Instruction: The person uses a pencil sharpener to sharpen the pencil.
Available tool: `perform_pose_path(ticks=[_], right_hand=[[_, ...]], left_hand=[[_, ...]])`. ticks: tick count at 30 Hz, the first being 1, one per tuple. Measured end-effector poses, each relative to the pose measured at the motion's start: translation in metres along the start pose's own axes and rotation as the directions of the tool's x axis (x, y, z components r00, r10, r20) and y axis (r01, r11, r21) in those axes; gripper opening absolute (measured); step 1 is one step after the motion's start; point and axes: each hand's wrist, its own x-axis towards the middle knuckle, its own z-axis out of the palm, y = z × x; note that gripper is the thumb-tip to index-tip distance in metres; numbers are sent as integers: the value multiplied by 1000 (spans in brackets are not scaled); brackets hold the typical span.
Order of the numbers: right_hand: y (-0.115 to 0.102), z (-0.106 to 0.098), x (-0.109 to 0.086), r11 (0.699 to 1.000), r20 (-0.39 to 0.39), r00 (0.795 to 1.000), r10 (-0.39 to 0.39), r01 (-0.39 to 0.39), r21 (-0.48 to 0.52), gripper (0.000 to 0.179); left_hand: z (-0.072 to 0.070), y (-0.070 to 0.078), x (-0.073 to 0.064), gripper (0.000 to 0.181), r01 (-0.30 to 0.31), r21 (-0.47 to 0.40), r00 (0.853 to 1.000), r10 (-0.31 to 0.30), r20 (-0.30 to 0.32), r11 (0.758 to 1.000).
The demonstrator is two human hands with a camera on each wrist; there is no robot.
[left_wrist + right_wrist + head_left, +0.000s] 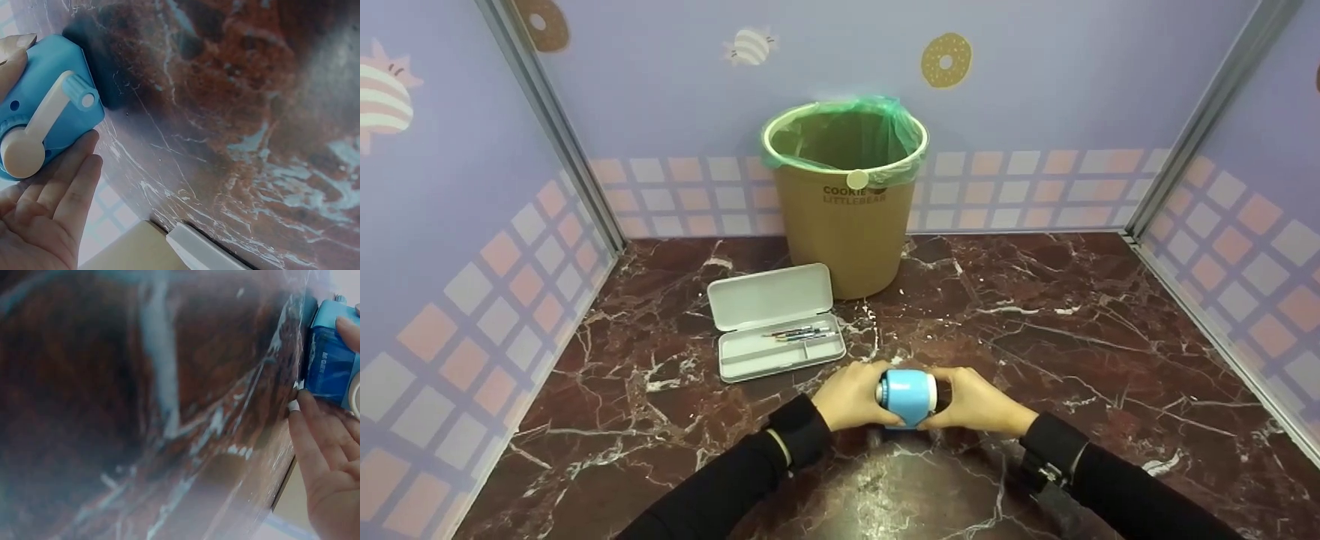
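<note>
A blue hand-crank pencil sharpener (910,391) stands on the marble table in front of me, held between both hands. My left hand (849,396) grips its left side, thumb on the near side and fingers on the far side. On that side, the left wrist view shows the white crank arm (49,106) with a blue knob. From the right, my right hand (976,401) grips the sharpener in the same way. A darker blue see-through part (329,363) shows low on the body in the right wrist view.
An open white pencil case (750,366) lies left and beyond the hands, with several pencils (802,334) in it. Behind it stands a tan trash bin (847,232) lined with a green bag (896,124). Patterned walls (1035,112) enclose the table (660,427) on three sides.
</note>
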Motion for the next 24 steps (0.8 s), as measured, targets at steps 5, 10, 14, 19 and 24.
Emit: perform_pose_path(ticks=[5, 10, 14, 19, 24], right_hand=[[0, 0, -2, 999, -19, 1000, -16, 15, -42, 56], [1, 0, -1, 998, -23, 999, -23, 22, -56, 55], [1, 0, -1, 998, -16, 999, -35, 34, -59, 54], [1, 1, -2, 997, -21, 999, -47, 45, -59, 55], [2, 0, -2, 996, -17, 998, -55, 54, -68, 56]], left_hand=[[0, 1, 0, 63, 4, -2, 1000, -4, 6, 1000], [-2, 2, 0, 58, 1, -4, 1000, -1, 6, 1000], [-2, 1, -1, 59, -2, -5, 1000, 2, 13, 1000], [-2, 2, -1, 60, -8, 10, 1000, 8, 18, 1000], [-3, 2, 0, 60, -11, 17, 1000, 10, 18, 1000]])
